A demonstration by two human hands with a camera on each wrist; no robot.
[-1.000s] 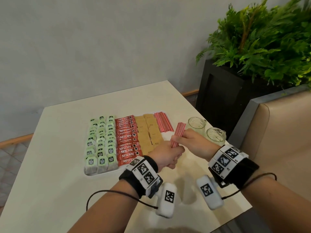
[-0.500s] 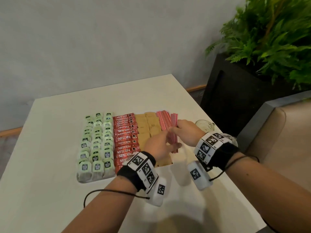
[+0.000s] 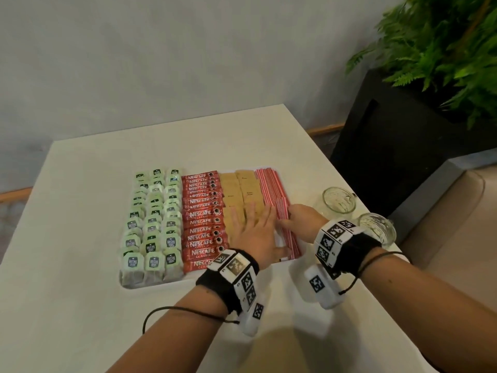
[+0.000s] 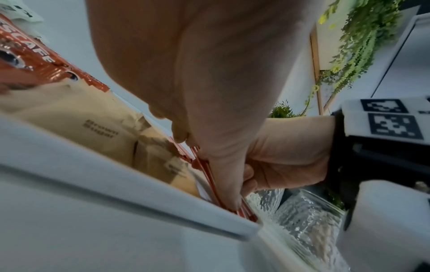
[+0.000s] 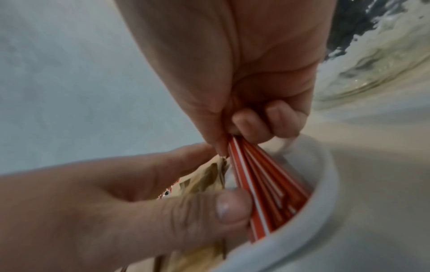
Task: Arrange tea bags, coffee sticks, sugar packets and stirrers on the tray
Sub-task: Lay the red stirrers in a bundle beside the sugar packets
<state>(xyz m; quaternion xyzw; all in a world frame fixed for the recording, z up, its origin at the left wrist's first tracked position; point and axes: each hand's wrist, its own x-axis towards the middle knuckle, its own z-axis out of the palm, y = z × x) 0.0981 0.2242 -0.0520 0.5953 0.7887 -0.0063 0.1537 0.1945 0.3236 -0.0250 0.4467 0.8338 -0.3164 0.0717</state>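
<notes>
White table (image 3: 80,224) by grey wall; R hand (image 3: 302,220) pinches stirrers (image 3: 289,232), L hand (image 3: 254,232) flat.

Table (image 3: 80,305): white, bearing all items | Glass cups (image 3: 338,200) (image 3: 376,229): two, standing near right edge, just beside each other | Planter (image 3: 398,146): black, holding fern (image 3: 443,49), standing beyond table | Seat (image 3: 457,211): beige, sitting at right

both hands (image 3: 252,232) on tray (image 3: 129,286), stirrers (image 3: 289,232)
</notes>
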